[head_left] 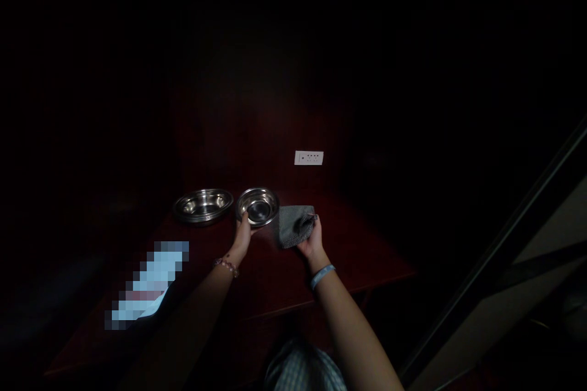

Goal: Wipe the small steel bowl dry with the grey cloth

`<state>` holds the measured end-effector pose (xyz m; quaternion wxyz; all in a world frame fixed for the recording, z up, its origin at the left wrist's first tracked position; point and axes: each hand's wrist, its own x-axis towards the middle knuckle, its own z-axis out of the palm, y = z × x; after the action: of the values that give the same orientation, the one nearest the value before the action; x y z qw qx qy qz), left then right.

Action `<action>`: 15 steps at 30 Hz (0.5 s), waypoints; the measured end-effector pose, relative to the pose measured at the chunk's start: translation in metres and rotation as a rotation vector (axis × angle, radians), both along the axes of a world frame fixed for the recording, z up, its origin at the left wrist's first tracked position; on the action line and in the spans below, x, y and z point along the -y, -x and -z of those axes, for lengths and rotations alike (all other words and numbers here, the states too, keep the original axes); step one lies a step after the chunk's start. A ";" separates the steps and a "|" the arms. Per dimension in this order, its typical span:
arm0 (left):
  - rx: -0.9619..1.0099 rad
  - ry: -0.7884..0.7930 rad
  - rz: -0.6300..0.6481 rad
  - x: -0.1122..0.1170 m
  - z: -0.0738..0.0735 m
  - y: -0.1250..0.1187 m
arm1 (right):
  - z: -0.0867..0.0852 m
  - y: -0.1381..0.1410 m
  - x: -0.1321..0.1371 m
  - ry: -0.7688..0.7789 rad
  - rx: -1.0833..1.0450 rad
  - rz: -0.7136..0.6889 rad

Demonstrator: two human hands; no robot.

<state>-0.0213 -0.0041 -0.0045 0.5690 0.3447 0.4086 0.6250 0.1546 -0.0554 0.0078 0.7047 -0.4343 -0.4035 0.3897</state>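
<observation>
My left hand (243, 235) grips the near rim of a shiny metal bowl (259, 210), its thumb over the inside and its fingers underneath. The bowl is tilted so that its inside faces me. In my right hand (313, 241) is a grey cloth (292, 225), bunched at the fingers and spread out toward the bowl. A small gap lies between cloth and bowl. Left of the held bowl, more metal bowls (202, 206), seemingly stacked, stand on the dark red table (275, 284).
A white power socket (309, 158) is set in the dark back wall. At the table's left side lies a bright, pixelated object (149, 287). The table's front edge runs close to my body. A slanting frame (499, 256) borders the right. Most surroundings are too dark to make out.
</observation>
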 end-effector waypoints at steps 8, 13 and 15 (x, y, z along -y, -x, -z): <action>-0.003 -0.073 -0.041 0.003 -0.001 -0.002 | 0.015 0.002 -0.006 0.090 0.218 0.003; -0.027 -0.023 -0.023 0.005 -0.003 -0.005 | 0.021 0.007 -0.012 0.057 0.128 0.117; -0.046 -0.034 0.015 0.004 0.000 -0.007 | 0.019 0.004 -0.012 0.004 0.061 0.232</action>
<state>-0.0148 -0.0083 -0.0048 0.5582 0.3717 0.4081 0.6194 0.1509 -0.0431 -0.0116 0.7318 -0.4912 -0.3709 0.2928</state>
